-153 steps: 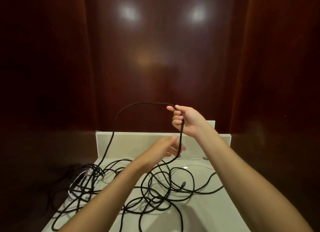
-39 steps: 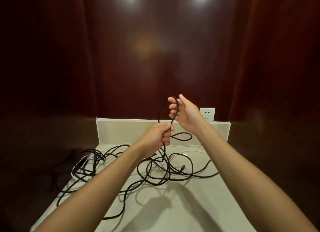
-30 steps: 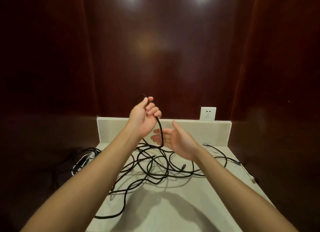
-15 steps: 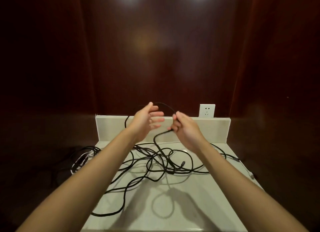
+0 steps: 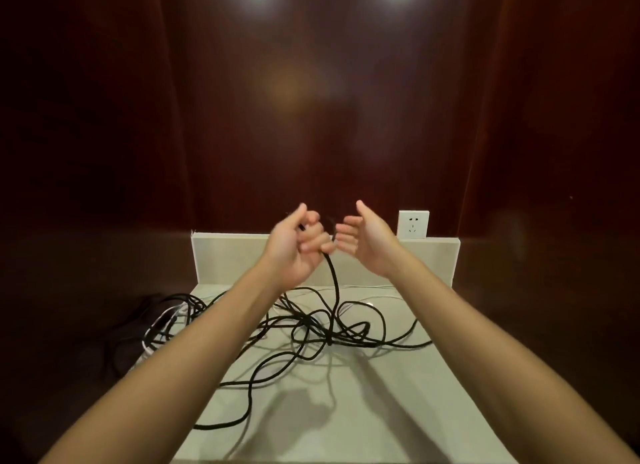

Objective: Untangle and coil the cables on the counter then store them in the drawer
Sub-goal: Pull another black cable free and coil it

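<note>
**Black cable raised in your left hand above the tangle**

- Left hand [image 5: 298, 247]: lifted over the far half of the counter [image 5: 398, 411], fingers curled round the black cable [image 5: 334, 290], thumb pointing up. The cable leaves the lower side of your fist and drops almost straight down to the heap.
- Right hand [image 5: 367, 242]: raised just right of the left, palm turned toward it, fingers loosely bent, thumb up. The fingertips sit very near the cable at your left fist; you cannot tell whether they touch it. Nothing is clearly gripped.
- Black cable, remainder: loose crossing loops on the counter's middle and far part, knotted together near the centre. One strand runs right toward the counter's edge, another curls toward the near left edge, and more spills over the left side into the dark.
- White cable [image 5: 360, 287]: thin, lying along the far edge under the black loops; more white strands mix with black ones at the left edge.
- Backsplash [image 5: 235, 256]: pale upstand at the far edge.
- Socket [image 5: 412, 224]: white, on the dark wood wall above the backsplash, right of your hands.
</note>
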The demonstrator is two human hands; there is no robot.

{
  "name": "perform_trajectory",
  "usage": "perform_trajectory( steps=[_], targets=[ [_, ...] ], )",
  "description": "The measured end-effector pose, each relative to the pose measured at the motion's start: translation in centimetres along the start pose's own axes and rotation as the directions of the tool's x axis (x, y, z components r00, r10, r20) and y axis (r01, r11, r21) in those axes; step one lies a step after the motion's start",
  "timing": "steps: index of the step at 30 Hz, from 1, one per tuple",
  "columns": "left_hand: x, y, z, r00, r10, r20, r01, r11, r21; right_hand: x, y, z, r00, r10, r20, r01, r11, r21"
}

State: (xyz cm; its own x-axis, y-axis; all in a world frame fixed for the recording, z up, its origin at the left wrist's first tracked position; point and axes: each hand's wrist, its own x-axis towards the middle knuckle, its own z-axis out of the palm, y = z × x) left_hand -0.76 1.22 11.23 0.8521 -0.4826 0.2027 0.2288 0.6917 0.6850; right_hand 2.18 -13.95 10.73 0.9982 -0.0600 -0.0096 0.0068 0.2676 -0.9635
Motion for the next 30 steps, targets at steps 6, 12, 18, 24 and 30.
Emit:
perform_trajectory(
  steps=[6,12,18,24,30],
  targets=[
    [1.9,5.0,-0.1,0.974,0.194,-0.113,-0.22,0.926,-0.308,-4.2,4.7,-0.4,0.867,0.131,0.48,-0.012,0.97,-0.242],
    [2.6,7.1,-1.7,0.9,0.281,-0.333,-0.371,0.895,-0.247,-3.6,4.8,-3.6,0.932,0.002,0.361,0.16,0.893,-0.42],
    [2.6,4.1,-3.3,0.924,0.22,-0.312,-0.172,0.97,0.173,-3.2,0.6,-1.9,0.964,-0.172,0.203,0.195,0.976,-0.1],
    [1.3,-0.9,-1.5,0.992,-0.101,-0.078,0.127,0.829,0.544,-2.6,-4.9,1.2,0.954,-0.227,0.194,0.212,0.973,0.094],
    [0.8,-3.7,-1.0,0.993,-0.107,0.042,0.043,0.683,0.729,-1.5,-6.3,1.3,0.97,-0.177,0.168,0.156,0.979,0.13]
  ],
)
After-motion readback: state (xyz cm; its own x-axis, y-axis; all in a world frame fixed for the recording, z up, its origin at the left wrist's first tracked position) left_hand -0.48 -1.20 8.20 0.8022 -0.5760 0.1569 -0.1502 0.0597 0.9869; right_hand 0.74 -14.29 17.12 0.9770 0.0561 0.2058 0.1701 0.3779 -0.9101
